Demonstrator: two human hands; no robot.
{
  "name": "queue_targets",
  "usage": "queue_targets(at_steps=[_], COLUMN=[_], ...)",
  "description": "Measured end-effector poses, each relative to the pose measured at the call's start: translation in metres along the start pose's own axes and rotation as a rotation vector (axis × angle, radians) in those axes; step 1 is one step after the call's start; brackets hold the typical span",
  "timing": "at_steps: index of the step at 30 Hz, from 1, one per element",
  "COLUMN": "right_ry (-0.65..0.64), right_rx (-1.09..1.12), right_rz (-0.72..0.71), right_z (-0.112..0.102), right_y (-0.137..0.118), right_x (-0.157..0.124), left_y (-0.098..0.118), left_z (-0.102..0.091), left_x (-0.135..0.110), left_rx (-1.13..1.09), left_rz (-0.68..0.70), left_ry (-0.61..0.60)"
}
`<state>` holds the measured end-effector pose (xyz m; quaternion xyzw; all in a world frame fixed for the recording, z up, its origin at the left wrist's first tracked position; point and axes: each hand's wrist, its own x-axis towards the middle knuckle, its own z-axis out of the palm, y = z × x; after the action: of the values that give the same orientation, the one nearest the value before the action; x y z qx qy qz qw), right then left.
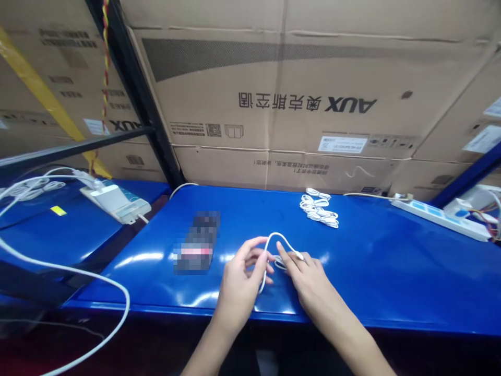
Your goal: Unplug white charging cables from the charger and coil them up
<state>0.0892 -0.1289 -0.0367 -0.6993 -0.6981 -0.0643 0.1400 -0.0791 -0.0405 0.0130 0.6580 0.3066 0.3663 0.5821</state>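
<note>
**A white cable (278,239) in a loop**

The person's left hand (238,287) and right hand (313,277) are close together near the front edge of the blue bench (371,282). The left hand is curved, with its fingers a little apart. The cable runs up past those fingers, but I cannot tell if they are gripping it. The right hand makes a narrow pinch on the cable near its small end, and a little coil of cable (279,262) sits under its fingers. The hands seem to stand this way to keep the loop up and open.

To the left, mid-bench, lies a blurred dark thing (195,243). Nearer the back edge, a heap of white cables (319,209) sits in tidy loops, maybe so they do not get mixed up. A white power strip (440,219) lies by the back right corner, where its cord can reach along the bench. On a lower blue shelf (66,235) to the left sits a white box (115,202) with cords. Big AUX cardboard boxes (274,89) are stacked behind it all.
</note>
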Motion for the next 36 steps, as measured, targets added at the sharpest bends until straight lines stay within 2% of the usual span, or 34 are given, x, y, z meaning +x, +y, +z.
queue_targets(at_steps=[4, 8, 10, 15, 18, 21, 25, 27, 30, 36], right_ry=[-0.032, -0.021, -0.013, -0.005, 0.004, 0.085, 0.149, 0.125, 0.084, 0.031], right_rx=[0.232, 0.318, 0.341, 0.423, 0.497, 0.538, 0.468, 0.448, 0.497, 0.751], right_rz=[0.011, -0.018, 0.004, 0.047, 0.157, 0.331, 0.505, 0.536, 0.495, 0.498], right_z=[-0.013, -0.026, -0.028, -0.031, -0.04, -0.053, -0.06, -0.055, -0.043, -0.035], right_y=[-0.005, -0.014, -0.018, -0.011, 0.002, 0.012, 0.005, -0.003, -0.01, 0.003], right_x=[-0.006, -0.013, -0.016, -0.03, -0.041, -0.05, -0.047, -0.04, -0.03, -0.03], left_y=[0.016, 0.023, 0.019, -0.003, -0.01, -0.009, -0.01, -0.014, -0.021, -0.021], left_z=[0.003, 0.013, 0.015, 0.009, 0.0, -0.009, -0.019, -0.022, -0.022, -0.021], left_x=[0.019, 0.027, 0.025, 0.015, 0.007, 0.001, -0.002, -0.001, -0.001, 0.002], left_rx=[0.204, 0.374, 0.477, 0.717, 0.845, 0.904, 0.929, 0.92, 0.884, 0.888], left_rz=[0.116, 0.185, 0.238, 0.303, 0.335, 0.343, 0.335, 0.363, 0.412, 0.458], left_ry=[-0.072, -0.249, -0.307, -0.316, -0.347, -0.391, -0.501, -0.491, -0.444, -0.377])
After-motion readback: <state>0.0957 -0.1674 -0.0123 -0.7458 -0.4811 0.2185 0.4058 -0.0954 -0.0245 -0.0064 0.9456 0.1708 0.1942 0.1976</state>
